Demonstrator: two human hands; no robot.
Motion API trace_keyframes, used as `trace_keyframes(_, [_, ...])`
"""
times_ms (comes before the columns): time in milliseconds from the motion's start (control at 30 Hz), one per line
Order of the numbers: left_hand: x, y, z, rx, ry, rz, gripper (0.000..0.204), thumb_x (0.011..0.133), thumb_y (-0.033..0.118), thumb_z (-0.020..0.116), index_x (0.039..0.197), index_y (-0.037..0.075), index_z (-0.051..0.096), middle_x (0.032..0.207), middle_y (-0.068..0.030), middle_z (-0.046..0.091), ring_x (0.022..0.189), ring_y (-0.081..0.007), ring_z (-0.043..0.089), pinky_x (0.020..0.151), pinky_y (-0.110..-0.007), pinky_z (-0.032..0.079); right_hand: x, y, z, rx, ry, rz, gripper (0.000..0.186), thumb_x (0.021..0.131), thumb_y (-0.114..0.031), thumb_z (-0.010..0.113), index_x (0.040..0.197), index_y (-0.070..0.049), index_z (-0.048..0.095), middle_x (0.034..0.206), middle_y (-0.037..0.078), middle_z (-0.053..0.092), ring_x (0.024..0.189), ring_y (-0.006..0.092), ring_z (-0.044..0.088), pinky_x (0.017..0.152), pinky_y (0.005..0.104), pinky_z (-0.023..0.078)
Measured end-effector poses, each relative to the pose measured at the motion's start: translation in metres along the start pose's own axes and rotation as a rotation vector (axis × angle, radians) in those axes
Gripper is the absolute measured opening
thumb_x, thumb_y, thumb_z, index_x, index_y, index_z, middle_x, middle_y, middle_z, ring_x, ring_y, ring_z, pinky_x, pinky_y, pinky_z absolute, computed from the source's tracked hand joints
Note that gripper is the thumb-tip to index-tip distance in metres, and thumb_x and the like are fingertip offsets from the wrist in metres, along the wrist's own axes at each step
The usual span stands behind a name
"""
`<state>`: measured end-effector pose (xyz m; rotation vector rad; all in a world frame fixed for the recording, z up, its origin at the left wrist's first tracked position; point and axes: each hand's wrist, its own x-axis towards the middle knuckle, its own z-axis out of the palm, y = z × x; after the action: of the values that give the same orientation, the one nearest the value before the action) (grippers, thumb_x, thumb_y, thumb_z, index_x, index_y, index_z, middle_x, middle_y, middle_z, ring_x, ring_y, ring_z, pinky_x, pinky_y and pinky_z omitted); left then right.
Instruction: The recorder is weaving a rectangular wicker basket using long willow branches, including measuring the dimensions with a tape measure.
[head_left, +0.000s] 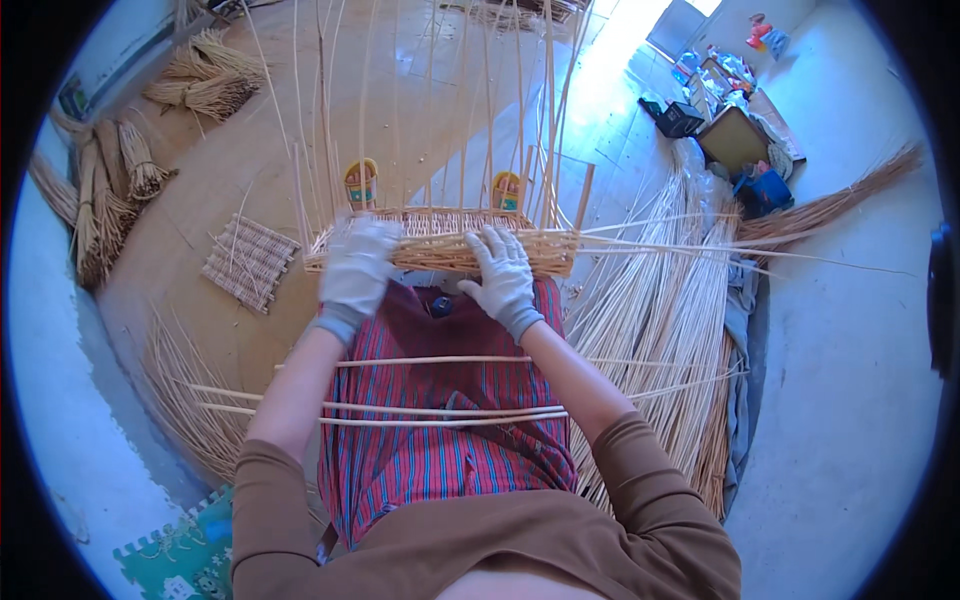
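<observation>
A half-woven wicker basket [435, 262] rests at the far end of my lap, its low wall toward me. Long upright stakes [430, 120] rise from it, and thicker corner posts stand at its ends. My left hand [358, 268], in a pale glove, is at the near wall's left part, its fingers smeared by motion. With the gloved fingers laid over the top of the same wall, my right hand [503, 278] grips the basket right of its middle. Loose weaving canes [620, 238] trail from the basket's right end. Several peeled rods [440, 422] lie across the striped cloth [420, 460] on my lap.
A large pile of pale canes [650, 330] lies close on my right. A small woven panel [250, 262] is on the floor at left, with tied bundles [100, 200] beyond it. Boxes and a bin [735, 140] stand at the far right.
</observation>
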<state>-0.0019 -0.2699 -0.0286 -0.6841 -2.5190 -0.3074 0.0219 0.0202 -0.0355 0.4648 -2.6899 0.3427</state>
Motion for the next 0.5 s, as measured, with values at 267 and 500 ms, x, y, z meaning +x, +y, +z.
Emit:
trace_keyframes(267, [0.057, 0.03, 0.076, 0.148, -0.304, 0.016, 0.055, 0.099, 0.025, 0.058, 0.152, 0.021, 0.045, 0.132, -0.009, 0.064, 0.125, -0.0249, 0.062, 0.102, -0.045, 0.047, 0.064, -0.021, 0.036, -0.383, -0.389, 0.116, 0.104, 0.068, -0.059, 0.085, 0.156, -0.022, 0.044, 0.155, 0.013, 0.048, 0.15, 0.0307, 0.036, 0.126, 0.0549, 0.016])
trace_keyframes(500, [0.038, 0.018, 0.094, -0.057, -0.359, -0.025, 0.064, 0.078, 0.034, 0.082, 0.135, 0.021, 0.056, 0.105, -0.0069, 0.067, 0.103, -0.0252, 0.068, 0.082, -0.042, 0.051, 0.055, -0.026, 0.042, -0.336, -0.326, 0.076, 0.05, 0.072, -0.031, 0.081, 0.119, -0.026, 0.063, 0.106, 0.002, 0.063, 0.108, 0.0236, 0.062, 0.096, 0.0459, 0.038])
